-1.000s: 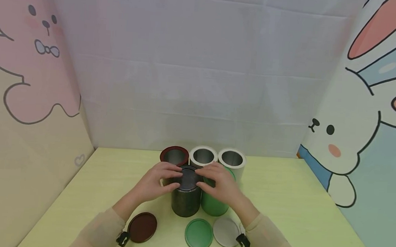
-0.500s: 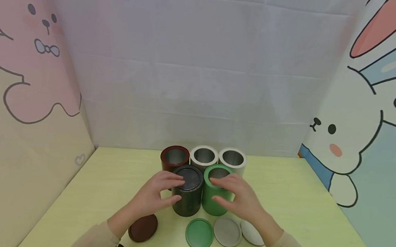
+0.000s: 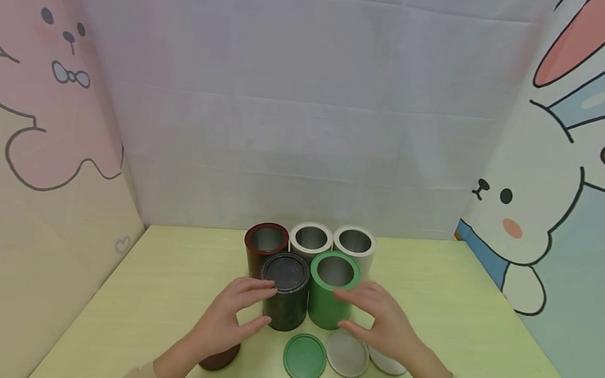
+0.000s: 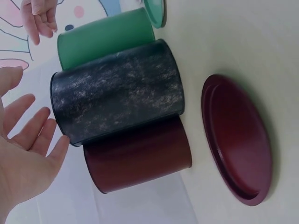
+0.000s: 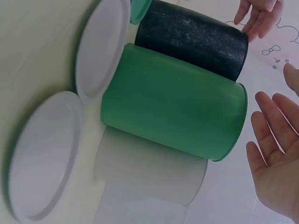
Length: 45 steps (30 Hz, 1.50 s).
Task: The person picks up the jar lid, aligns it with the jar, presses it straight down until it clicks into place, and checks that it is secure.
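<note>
A black canister (image 3: 286, 306) stands upright with a black lid (image 3: 287, 271) on top. My left hand (image 3: 232, 315) is beside its rim, fingers loosely spread and holding nothing; whether a finger grazes the rim I cannot tell. To its right stands an uncovered green canister (image 3: 329, 306). In front of that one's right side is my right hand (image 3: 385, 321), relaxed and holding nothing. Behind them are an uncovered dark red canister (image 3: 251, 257) and two uncovered pale ones, the middle canister (image 3: 310, 257) and the right canister (image 3: 365, 266).
Several lids lie on the pale yellow table (image 3: 173, 268) in front: a dark red lid (image 3: 221, 360) partly behind my left hand, a green lid (image 3: 305, 358), a light grey lid (image 3: 347, 355) and a white lid (image 3: 387, 365) partly covered by my right hand.
Both hands have left the black lid and drawn back towards the front, the right one also moving to the right. The canisters and lids stay in place.
</note>
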Each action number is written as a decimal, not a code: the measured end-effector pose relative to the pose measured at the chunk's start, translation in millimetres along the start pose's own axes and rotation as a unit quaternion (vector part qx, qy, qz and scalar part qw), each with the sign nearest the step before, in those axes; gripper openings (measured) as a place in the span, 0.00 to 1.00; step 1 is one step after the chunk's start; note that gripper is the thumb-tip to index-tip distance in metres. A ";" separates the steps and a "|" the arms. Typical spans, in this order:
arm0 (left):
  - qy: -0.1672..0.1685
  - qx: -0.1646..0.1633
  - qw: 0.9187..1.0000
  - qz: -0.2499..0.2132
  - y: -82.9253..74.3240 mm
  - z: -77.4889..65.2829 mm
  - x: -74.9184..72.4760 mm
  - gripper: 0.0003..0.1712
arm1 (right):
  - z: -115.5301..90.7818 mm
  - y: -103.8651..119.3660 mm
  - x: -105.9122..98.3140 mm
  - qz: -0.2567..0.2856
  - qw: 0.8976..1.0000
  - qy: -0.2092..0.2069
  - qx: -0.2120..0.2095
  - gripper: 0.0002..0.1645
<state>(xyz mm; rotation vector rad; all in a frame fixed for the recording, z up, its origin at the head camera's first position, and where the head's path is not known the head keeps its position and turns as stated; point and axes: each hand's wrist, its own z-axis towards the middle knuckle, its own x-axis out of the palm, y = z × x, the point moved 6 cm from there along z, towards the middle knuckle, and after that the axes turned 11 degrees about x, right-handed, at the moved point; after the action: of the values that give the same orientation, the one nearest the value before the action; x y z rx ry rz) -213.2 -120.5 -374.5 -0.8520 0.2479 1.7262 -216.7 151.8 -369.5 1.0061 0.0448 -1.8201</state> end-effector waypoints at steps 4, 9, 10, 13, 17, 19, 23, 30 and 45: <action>-0.026 0.019 0.999 0.001 -6.0 -5.5 2.9 0.22 | -10.3 1.8 2.9 -0.008 1.000 0.004 -0.001 0.25; -0.059 0.029 0.998 -0.007 -9.7 -13.0 10.5 0.20 | -23.4 -0.9 13.4 -0.005 1.000 0.026 0.008 0.25; -0.065 0.029 0.997 -0.010 -9.9 -14.7 12.4 0.20 | -25.6 -1.5 15.8 -0.005 1.000 0.030 0.008 0.26; -0.075 0.024 0.997 -0.008 -10.6 -19.8 19.5 0.22 | -31.1 -3.0 22.0 -0.011 0.999 0.040 0.005 0.28; -0.053 0.022 0.998 0.008 -12.3 -27.3 32.4 0.25 | -36.9 -5.0 28.4 -0.022 0.999 0.049 -0.003 0.32; -0.030 0.021 0.999 0.013 -12.6 -31.1 39.6 0.26 | -39.6 -7.2 31.9 -0.027 0.998 0.055 -0.001 0.33; 0.002 0.024 1.000 0.012 -11.4 -37.3 51.5 0.28 | -43.8 -11.1 40.5 -0.031 0.997 0.068 -0.004 0.34; 0.053 0.024 0.998 0.008 -6.9 -42.0 67.8 0.32 | -47.8 -13.6 54.6 -0.024 0.995 0.091 -0.021 0.37; 0.199 -0.070 0.978 -0.011 4.9 -57.0 91.8 0.41 | -56.6 -23.2 77.6 -0.068 0.984 0.165 -0.020 0.42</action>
<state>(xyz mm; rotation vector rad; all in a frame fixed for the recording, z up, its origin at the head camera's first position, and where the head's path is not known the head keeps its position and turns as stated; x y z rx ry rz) -203.3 -85.2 -476.2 -1.2986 0.3845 1.5532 -211.0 130.5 -465.8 1.2920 0.3588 -1.7484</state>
